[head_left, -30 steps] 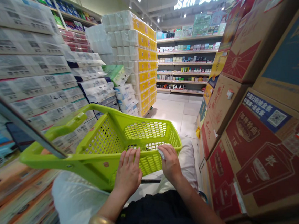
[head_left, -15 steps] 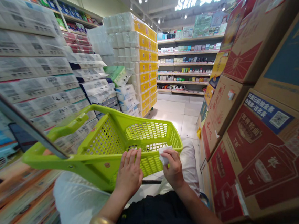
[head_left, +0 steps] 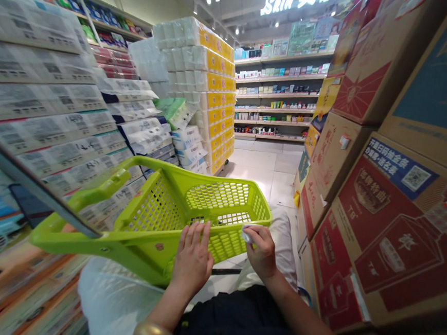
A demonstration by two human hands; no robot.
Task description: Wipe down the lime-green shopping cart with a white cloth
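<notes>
A lime-green plastic shopping basket [head_left: 221,195] lies tilted in front of me, its long handle [head_left: 82,234] running to the lower left. My left hand [head_left: 192,260] rests flat on the basket's near wall, fingers stretched out and together. My right hand [head_left: 262,252] is closed in a pinch on a small white cloth [head_left: 247,235], pressed against the near right edge of the basket's rim. A gold bangle [head_left: 152,333] sits on my left wrist.
Stacked tissue packs [head_left: 57,118] fill the left side, with yellow-wrapped paper rolls [head_left: 210,84] behind. Red and brown cartons [head_left: 390,211] are piled close on the right. A tiled aisle [head_left: 265,171] runs ahead to shelves of bottles [head_left: 279,99]. White bags [head_left: 112,298] lie below the basket.
My right hand lifted the white cloth off the rim half a second ago, then brought it back down against the rim. The left hand and basket have hardly moved.
</notes>
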